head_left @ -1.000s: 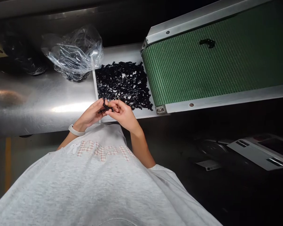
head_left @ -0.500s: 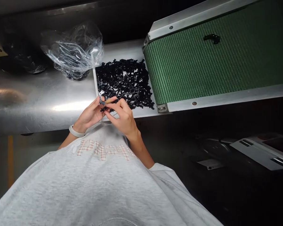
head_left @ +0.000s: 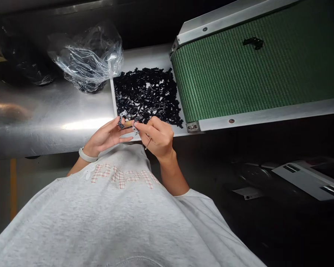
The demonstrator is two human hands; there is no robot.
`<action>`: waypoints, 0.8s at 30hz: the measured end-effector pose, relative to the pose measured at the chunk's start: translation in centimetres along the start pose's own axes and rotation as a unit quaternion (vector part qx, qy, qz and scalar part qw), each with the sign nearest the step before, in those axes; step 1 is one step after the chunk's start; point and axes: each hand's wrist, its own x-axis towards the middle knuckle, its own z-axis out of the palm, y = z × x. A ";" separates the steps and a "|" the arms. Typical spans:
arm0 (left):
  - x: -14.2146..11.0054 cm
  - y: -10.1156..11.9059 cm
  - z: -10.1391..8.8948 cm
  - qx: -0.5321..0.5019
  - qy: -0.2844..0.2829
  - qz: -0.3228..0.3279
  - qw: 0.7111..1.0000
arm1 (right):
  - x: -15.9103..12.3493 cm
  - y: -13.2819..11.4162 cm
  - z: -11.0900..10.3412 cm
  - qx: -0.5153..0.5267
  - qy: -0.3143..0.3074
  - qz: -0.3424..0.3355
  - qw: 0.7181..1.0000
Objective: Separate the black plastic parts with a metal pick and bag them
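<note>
Nearest, a grey marl sweatshirt [head_left: 111, 218] with plaid-stitched lettering fills the foreground, and a white wristband [head_left: 87, 156] circles the left wrist. The left hand [head_left: 105, 136] lies palm-up, thumb and fingertips closed on a small dark angular frame with a pale metallic edge [head_left: 121, 121]. The right hand [head_left: 157, 138] comes in from the other side, thumb and forefinger pinched together on a small black angular piece [head_left: 138, 119], just beside the left fingertips. Cannot tell whether the two pieces are joined. A thin pale strand [head_left: 148, 144] shows under the right fingers; too fine to identify.

Step in hand: looks like close handling of these pieces at the fingertips. Next move appears to call for a steady pinch and fine control, not force.

Just past the fingertips, a heap of black angular plastic pieces [head_left: 147, 94] lies on a flat white tray [head_left: 144, 55]. Beyond the right fingers, a green woven conveyor belt [head_left: 267, 66] with an aluminium side rail [head_left: 267, 115] carries one black piece [head_left: 253, 43]. Beyond the left fingers, a clear plastic bag of black pieces [head_left: 86, 61] sits above a curved stainless steel panel [head_left: 50, 118].
</note>
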 end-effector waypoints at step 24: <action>-0.8 -0.3 -0.7 0.060 0.025 0.036 0.997 | -1.9 -0.1 0.8 0.060 -0.124 0.084 0.987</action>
